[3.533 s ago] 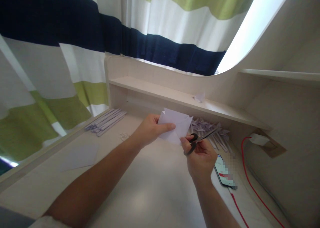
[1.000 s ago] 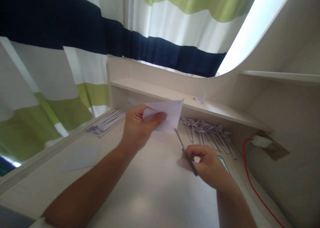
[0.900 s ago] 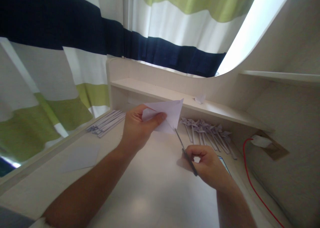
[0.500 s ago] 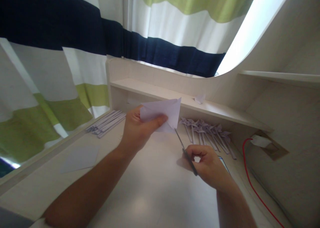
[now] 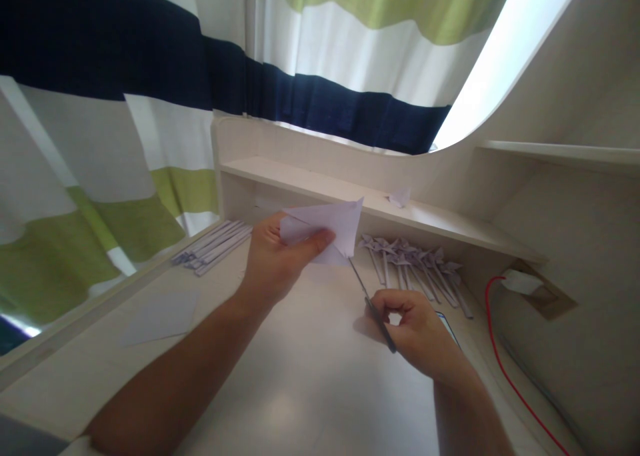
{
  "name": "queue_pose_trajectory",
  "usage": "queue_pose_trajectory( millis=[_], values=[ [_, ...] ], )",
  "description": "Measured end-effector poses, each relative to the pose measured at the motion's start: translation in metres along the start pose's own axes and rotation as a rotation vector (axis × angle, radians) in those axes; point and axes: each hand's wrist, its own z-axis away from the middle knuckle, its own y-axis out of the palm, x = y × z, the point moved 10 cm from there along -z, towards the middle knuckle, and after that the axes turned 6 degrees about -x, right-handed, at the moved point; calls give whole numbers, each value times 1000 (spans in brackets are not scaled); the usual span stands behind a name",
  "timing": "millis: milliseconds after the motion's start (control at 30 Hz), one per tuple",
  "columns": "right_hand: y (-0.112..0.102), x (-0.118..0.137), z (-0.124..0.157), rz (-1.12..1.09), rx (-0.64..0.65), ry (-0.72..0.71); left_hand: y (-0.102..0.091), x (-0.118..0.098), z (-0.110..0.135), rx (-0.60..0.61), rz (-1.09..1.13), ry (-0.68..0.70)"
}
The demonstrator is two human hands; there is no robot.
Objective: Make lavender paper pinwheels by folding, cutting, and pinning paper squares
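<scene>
A creased sheet of pale paper is held up over the desk by my left hand, its thumb flat across the near face and the other fingers hidden behind. My right hand is closed round the dark handles of a pair of scissors. The blades point up and left, and their tips meet the paper's lower right corner. How far the blades are parted is too fine to tell.
Rolled paper sticks lie at the desk's back left, near a flat paper sheet. Several paper pinwheels rest at the back right. Folded paper sits on the shelf. A phone lies behind my right wrist; a red cable hangs rightward.
Both hands stay almost where they were. The paper's right part has shifted slightly and its upper corner bends a little more; the scissor tips remain at its lower corner.
</scene>
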Motion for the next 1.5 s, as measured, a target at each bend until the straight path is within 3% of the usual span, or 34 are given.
queue_pose_trajectory(
  millis=[1033,1300,1333,1400,1500],
  values=[
    [-4,-2,-1,3,-34,-1,-1,-3,1,-29,60,37],
    [-4,-19,-1,4,103,75,-2,7,-6,3,51,-30],
    [-11,-23,-3,2,65,84,0,10,-8,36,24,-55],
    [-38,-26,-8,-45,-145,66,12,18,-7,178,-88,-130],
    [-67,-22,-8,-152,-433,-20,39,38,11,517,-330,-280]
  ],
)
